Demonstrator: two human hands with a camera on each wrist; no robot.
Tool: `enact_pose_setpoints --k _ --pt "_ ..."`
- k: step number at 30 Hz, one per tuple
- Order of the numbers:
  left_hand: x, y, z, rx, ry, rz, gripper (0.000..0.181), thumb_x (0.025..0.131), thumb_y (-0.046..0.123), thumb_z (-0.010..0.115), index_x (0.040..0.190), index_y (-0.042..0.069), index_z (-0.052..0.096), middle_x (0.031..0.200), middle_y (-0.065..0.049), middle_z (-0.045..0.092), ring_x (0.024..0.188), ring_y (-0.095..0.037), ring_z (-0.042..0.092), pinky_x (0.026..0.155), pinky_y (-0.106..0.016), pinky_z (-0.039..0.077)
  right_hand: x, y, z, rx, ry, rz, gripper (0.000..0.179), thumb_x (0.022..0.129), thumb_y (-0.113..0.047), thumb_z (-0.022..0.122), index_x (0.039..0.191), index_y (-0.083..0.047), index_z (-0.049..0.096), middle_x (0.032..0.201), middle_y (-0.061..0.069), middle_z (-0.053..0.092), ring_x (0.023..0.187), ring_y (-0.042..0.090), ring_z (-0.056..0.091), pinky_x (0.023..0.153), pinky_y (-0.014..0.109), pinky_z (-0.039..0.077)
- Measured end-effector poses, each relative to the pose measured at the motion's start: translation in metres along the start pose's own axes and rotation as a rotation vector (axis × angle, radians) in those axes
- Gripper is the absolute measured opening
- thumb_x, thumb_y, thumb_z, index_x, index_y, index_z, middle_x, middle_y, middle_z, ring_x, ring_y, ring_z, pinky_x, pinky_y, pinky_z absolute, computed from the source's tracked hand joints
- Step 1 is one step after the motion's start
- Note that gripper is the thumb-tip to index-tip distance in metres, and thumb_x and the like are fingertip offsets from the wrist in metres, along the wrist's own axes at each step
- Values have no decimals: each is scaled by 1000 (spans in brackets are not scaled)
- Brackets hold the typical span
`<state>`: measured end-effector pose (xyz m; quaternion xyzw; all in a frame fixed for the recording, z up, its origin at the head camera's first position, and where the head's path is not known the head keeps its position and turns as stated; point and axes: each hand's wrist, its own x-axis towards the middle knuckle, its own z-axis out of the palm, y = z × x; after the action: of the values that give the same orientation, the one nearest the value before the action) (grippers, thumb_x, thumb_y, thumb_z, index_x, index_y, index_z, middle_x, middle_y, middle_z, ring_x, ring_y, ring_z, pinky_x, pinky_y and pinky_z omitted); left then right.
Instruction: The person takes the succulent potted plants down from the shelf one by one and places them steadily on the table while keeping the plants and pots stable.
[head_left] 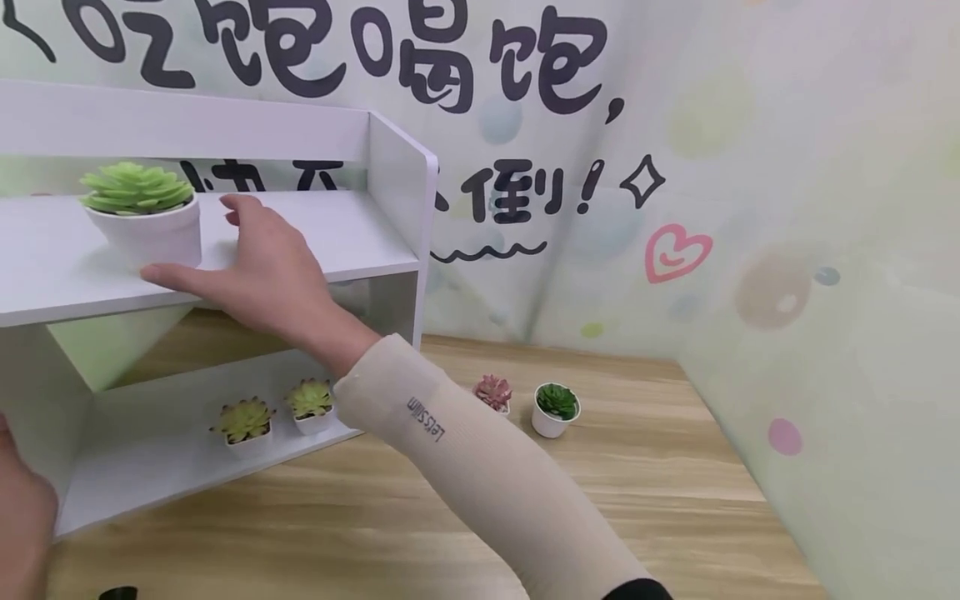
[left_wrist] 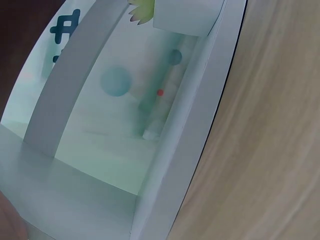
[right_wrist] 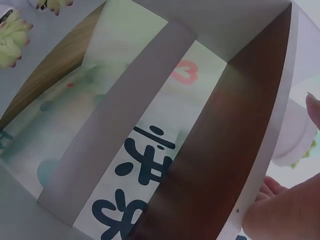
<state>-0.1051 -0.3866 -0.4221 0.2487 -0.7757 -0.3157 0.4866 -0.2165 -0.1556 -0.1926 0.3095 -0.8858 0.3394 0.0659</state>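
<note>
A green succulent in a white round pot stands on the upper board of a white shelf. My right hand is beside it, thumb tip at the pot's lower front and curved fingers apart from its right side. In the right wrist view the same pot shows beyond the board's edge, near the right hand. My left hand is partly visible at the left edge of the head view, by the shelf's lower left; its fingers are out of frame. A bit of skin shows in the left wrist view.
On the shelf's lower board stand two yellow-green succulents, one left and one right. A reddish succulent and a dark green one stand on the wooden table, right of the shelf. A black object lies at the bottom edge.
</note>
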Motion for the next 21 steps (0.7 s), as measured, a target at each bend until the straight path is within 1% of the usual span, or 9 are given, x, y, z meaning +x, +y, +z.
enact_pose_setpoints --k 6,8,10,12,14,16,17,19,21 --pt "2 6 -1 56 15 -63 50 110 32 27 154 12 41 151 -26 46 141 -45 43 121 -59 30 6 -7 5 -39 -8 30 98 71 -69 80 151 -35 36 136 -26 53 112 -12 53 84 8 45" --pt "4 4 0 65 19 -115 49 110 35 28 147 11 49 136 -14 59 128 -29 54 118 -52 35 8 -9 6 -40 -10 42 94 70 -70 81 146 -35 38 126 -27 56 102 -12 54 76 8 45" --pt "2 3 0 39 3 -183 40 109 38 29 124 20 62 107 6 61 103 -8 55 104 -34 42 10 -11 8 -36 -13 57 91 69 -70 81 142 -35 40 116 -27 58 93 -11 54 70 9 44" --pt "-1 3 -1 -10 -14 -286 28 109 42 31 105 37 58 93 24 47 88 9 39 91 -20 37 12 -14 10 -39 -15 71 87 68 -71 81 136 -35 42 106 -26 57 87 -9 54 67 11 43" --pt "-3 2 -3 -49 -22 -367 20 108 45 33 90 48 42 79 25 33 76 8 29 74 -18 26 14 -16 12 -51 -13 85 83 67 -73 80 131 -36 43 99 -25 56 83 -8 53 64 13 43" --pt "-4 2 -4 -65 -40 -431 21 107 47 33 101 47 53 96 18 56 93 3 47 89 -18 36 14 -19 15 -56 -7 100 79 66 -75 80 126 -37 44 94 -25 56 80 -7 53 62 15 42" --pt "-4 3 -6 -76 -63 -477 25 107 48 32 119 47 54 117 11 62 111 -2 52 104 -21 36 15 -20 16 -62 -2 106 77 66 -76 79 123 -37 45 92 -25 56 78 -7 53 61 16 42" --pt "-3 5 -7 -86 -97 -547 40 107 49 31 143 40 46 149 -6 52 138 -17 45 121 -30 28 15 -22 18 -71 8 120 74 65 -77 78 118 -37 47 89 -24 56 75 -6 52 59 17 42" --pt "-4 7 -9 -90 -133 -629 59 107 51 30 161 30 22 168 -8 26 154 -21 23 129 -46 15 15 -23 20 -82 20 133 71 66 -78 77 115 -37 47 88 -24 57 74 -5 52 59 19 41"
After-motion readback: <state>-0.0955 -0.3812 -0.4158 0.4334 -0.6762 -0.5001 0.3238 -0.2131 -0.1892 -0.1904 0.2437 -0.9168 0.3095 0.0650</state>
